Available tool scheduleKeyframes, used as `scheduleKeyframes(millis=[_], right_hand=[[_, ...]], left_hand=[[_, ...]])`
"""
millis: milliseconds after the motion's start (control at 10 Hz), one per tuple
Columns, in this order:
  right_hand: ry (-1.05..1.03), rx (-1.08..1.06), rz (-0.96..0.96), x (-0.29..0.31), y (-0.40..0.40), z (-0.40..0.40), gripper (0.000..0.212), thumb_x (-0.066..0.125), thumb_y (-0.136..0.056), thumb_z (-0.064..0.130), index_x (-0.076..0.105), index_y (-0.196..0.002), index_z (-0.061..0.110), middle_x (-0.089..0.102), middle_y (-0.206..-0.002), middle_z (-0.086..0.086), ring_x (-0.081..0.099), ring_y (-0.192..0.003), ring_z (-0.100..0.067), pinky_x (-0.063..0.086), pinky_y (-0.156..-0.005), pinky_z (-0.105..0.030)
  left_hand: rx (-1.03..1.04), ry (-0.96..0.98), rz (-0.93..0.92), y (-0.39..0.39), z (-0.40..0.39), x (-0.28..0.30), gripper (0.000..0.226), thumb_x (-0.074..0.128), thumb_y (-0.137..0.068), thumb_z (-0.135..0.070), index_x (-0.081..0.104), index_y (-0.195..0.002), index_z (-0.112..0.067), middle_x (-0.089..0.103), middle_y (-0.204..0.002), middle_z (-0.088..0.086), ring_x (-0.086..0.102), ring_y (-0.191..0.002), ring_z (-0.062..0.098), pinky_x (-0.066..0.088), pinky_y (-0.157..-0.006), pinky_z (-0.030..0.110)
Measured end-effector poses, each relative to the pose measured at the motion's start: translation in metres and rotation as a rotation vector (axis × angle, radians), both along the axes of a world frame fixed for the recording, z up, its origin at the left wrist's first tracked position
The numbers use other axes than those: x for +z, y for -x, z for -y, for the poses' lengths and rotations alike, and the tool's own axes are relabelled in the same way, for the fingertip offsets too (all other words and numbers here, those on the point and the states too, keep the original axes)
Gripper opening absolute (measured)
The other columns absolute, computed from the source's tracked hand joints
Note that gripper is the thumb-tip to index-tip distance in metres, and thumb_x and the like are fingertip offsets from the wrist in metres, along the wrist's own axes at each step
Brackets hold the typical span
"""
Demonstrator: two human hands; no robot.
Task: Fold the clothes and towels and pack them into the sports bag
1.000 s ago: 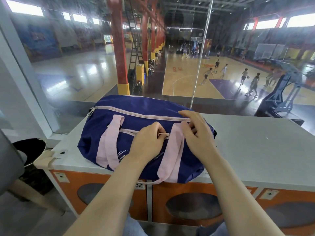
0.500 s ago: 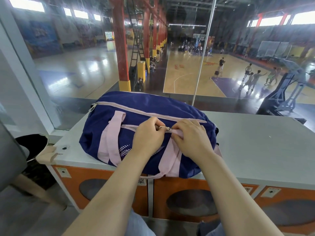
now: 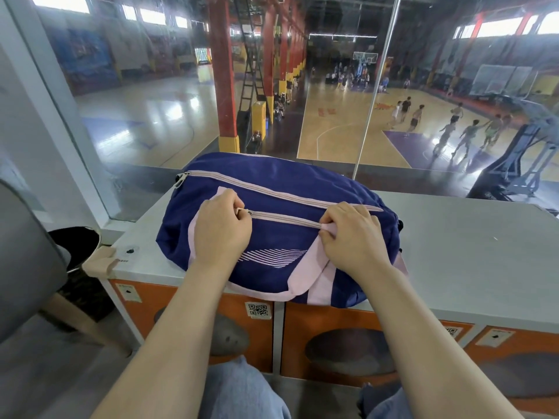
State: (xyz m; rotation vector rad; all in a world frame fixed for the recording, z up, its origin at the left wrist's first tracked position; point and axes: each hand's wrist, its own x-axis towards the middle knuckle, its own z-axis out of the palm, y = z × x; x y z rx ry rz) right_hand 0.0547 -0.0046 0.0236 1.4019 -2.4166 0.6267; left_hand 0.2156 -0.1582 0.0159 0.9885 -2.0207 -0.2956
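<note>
A navy sports bag (image 3: 281, 192) with pink straps and pink zippers lies on the grey countertop (image 3: 472, 237). Its long top zipper runs shut. My left hand (image 3: 222, 228) pinches the pull of the front pocket zipper (image 3: 284, 219) at the pocket's left end. My right hand (image 3: 352, 237) grips the pink strap and fabric at the zipper's right end. No clothes or towels are visible; the bag's inside is hidden.
The counter tops orange lockers (image 3: 348, 337) with dark oval windows. A glass wall (image 3: 375, 95) stands right behind the bag, overlooking a basketball court. A grey chair back (image 3: 27, 267) and a black bin (image 3: 75, 246) are at my left.
My left hand has drawn the pocket zipper pull leftward along the bag. My right hand moved right and now holds the strap at the zipper's other end.
</note>
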Motion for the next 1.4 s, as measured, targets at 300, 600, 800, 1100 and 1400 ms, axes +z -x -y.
scheduleKeyframes(millis=[300, 600, 800, 1100, 1400], right_hand=[[0.016, -0.032, -0.005, -0.002, -0.004, 0.003, 0.008, 0.055, -0.092, 0.028, 0.059, -0.098, 0.026, 0.062, -0.110, 0.006, 0.054, -0.101, -0.016, 0.042, -0.094, -0.035], [0.018, -0.031, 0.000, -0.002, -0.005, 0.004, 0.005, 0.055, -0.092, 0.027, 0.057, -0.097, 0.028, 0.061, -0.110, 0.007, 0.052, -0.103, -0.015, 0.041, -0.093, -0.034], [0.035, -0.034, -0.011, -0.004, -0.006, 0.006, 0.003, 0.055, -0.092, 0.027, 0.057, -0.094, 0.028, 0.061, -0.106, 0.008, 0.051, -0.101, -0.015, 0.041, -0.089, -0.034], [0.017, -0.020, -0.011, -0.007, -0.009, -0.003, 0.011, 0.051, -0.094, 0.029, 0.058, -0.102, 0.027, 0.060, -0.114, 0.007, 0.050, -0.108, -0.017, 0.039, -0.095, -0.037], [-0.058, 0.077, -0.065, 0.045, 0.042, 0.008, 0.038, 0.046, -0.096, 0.044, 0.057, -0.127, 0.026, 0.059, -0.129, 0.004, 0.048, -0.120, -0.023, 0.033, -0.102, -0.043]], left_hand=[[0.029, 0.015, 0.001, -0.012, 0.014, -0.004, 0.018, 0.063, -0.090, -0.018, 0.046, -0.086, -0.021, 0.058, -0.083, -0.001, 0.054, -0.075, 0.016, 0.038, -0.060, 0.022], [0.044, -0.033, 0.041, -0.021, 0.023, -0.004, 0.015, 0.062, -0.090, -0.017, 0.047, -0.086, -0.017, 0.058, -0.080, 0.002, 0.054, -0.069, 0.017, 0.028, -0.051, 0.018], [0.035, -0.100, 0.018, -0.025, 0.031, -0.007, 0.012, 0.060, -0.090, -0.014, 0.049, -0.085, -0.014, 0.058, -0.077, 0.001, 0.050, -0.064, 0.013, 0.029, -0.051, 0.019], [-0.008, -0.147, 0.089, -0.030, 0.019, -0.005, 0.007, 0.053, -0.097, -0.022, 0.051, -0.099, -0.015, 0.060, -0.097, 0.005, 0.059, -0.084, 0.019, 0.033, -0.055, 0.016], [-0.212, 0.140, 0.271, 0.038, 0.012, 0.025, 0.038, 0.050, -0.096, -0.038, 0.055, -0.129, -0.021, 0.057, -0.134, 0.001, 0.051, -0.123, 0.021, 0.042, -0.105, 0.040]])
